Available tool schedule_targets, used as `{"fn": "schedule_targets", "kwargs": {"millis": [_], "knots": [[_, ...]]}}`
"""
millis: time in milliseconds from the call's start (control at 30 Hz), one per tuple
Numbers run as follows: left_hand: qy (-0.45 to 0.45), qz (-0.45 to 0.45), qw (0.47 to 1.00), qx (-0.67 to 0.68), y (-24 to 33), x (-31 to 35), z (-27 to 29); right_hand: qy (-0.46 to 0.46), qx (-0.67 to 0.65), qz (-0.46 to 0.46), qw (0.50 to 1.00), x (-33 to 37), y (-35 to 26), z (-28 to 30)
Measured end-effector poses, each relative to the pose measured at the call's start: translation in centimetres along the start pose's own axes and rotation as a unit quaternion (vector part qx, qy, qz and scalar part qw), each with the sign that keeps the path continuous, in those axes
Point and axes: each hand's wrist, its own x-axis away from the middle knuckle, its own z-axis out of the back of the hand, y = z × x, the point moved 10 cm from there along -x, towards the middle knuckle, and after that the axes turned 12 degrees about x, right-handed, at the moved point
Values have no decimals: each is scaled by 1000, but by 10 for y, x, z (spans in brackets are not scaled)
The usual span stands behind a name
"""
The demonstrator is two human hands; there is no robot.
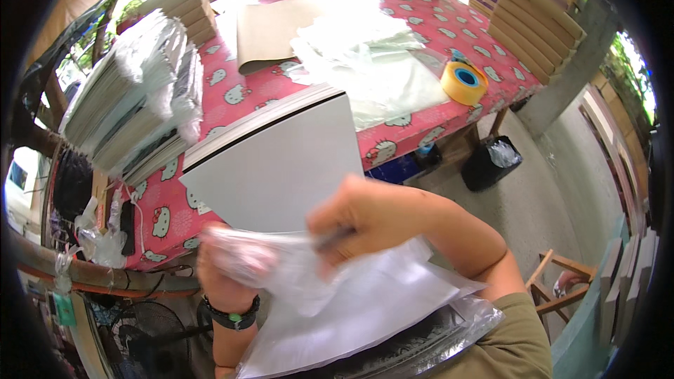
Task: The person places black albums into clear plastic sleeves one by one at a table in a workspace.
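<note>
Close to my body, a clear plastic bag [379, 302] lies tilted across my lap, with flat white sheets inside and a black strip along its lower edge. My left hand [228, 267], wearing a dark bracelet with a green bead, is closed around a bunched part of the plastic. Above the bag, my right hand [365, 214] is blurred and curled into a fist around a small dark object [334, 238] whose kind I cannot make out. Just beyond both hands, a stack of large white boards [288, 154] rests at the edge of the table.
The table has a pink patterned cloth [235, 91]. On it are loose clear bags [379, 84], a brown sheet [267, 31], a yellow tape roll [463, 83], a plastic-wrapped stack [130, 91] and cardboard piles [533, 28]. A black bin [491, 161] and wooden stool [562, 284] stand right.
</note>
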Motion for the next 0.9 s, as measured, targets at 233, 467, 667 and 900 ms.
{"fn": "schedule_targets", "kwargs": {"millis": [233, 467, 667, 900], "knots": [[86, -30, 977, 195, -8, 1, 33, 19, -358, 284, 889, 37, 11, 3], [-404, 23, 888, 220, -6, 29, -18, 218, -665, 255, 667, 63, 77, 26], [-259, -79, 920, 282, 45, 6, 24, -201, -227, 235, 923, 52, 12, -70], [114, -208, 951, -200, 58, -13, 43, 340, -243, 3, 908, 75, 87, 77]]}}
